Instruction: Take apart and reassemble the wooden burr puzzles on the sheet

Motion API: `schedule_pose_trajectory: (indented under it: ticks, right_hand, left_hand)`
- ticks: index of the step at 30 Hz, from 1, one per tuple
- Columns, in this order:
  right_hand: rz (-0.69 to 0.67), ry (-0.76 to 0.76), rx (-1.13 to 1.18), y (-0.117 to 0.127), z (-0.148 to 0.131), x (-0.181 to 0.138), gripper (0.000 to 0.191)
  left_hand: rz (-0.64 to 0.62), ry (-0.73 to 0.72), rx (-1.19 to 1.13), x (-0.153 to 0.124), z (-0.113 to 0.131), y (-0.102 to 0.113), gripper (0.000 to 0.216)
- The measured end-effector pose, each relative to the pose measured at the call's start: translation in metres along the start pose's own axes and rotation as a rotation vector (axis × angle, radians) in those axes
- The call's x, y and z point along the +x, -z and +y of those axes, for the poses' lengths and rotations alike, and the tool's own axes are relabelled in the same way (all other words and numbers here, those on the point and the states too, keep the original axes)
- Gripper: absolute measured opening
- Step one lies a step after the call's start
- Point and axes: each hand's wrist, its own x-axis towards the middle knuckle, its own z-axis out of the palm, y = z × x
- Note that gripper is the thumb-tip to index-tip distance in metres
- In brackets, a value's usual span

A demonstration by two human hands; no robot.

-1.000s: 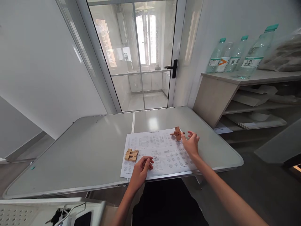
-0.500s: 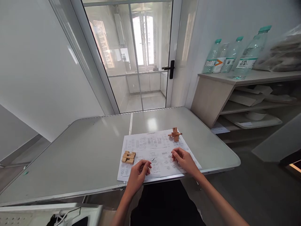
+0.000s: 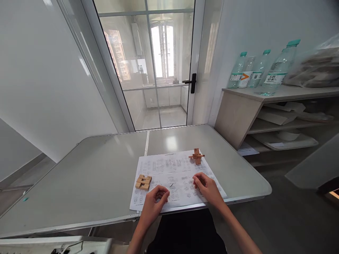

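From the head camera, a large printed instruction sheet (image 3: pixel 174 178) lies on the near part of a grey folding table (image 3: pixel 87 176), and I place all the other things relative to this sheet. The left hand (image 3: pixel 153 203) rests on the near edge of the sheet, a little left of its middle, with the fingers curled loosely together toward the palm; it holds nothing. The right hand (image 3: pixel 208 187) rests on the near right part of the sheet, also with fingers bent and close together, and nothing is between them. A flat stack of wooden puzzle bars (image 3: pixel 143 182) lies on the left side of the sheet, near the left hand but not touching it. An assembled wooden cross puzzle (image 3: pixel 196 156) stands on the far right corner of the sheet, well apart from the right hand. Beyond the sheet, behind the table, there is a glass door (image 3: pixel 159 67) with a black handle (image 3: pixel 191 82). To the right of the sheet stands a wooden shelf (image 3: pixel 238 113), and plastic water bottles (image 3: pixel 261 68) stand on its top.
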Motion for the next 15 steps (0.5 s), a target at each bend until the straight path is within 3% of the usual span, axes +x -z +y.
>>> schedule_pose_trajectory:
  ticks: [15]
  right_hand:
    - [0.036,-0.018,0.101,0.0009,-0.0028,-0.0005,0.043]
  left_hand:
    - [0.005,-0.010,-0.007,0.0000,0.0054,0.0000,0.028]
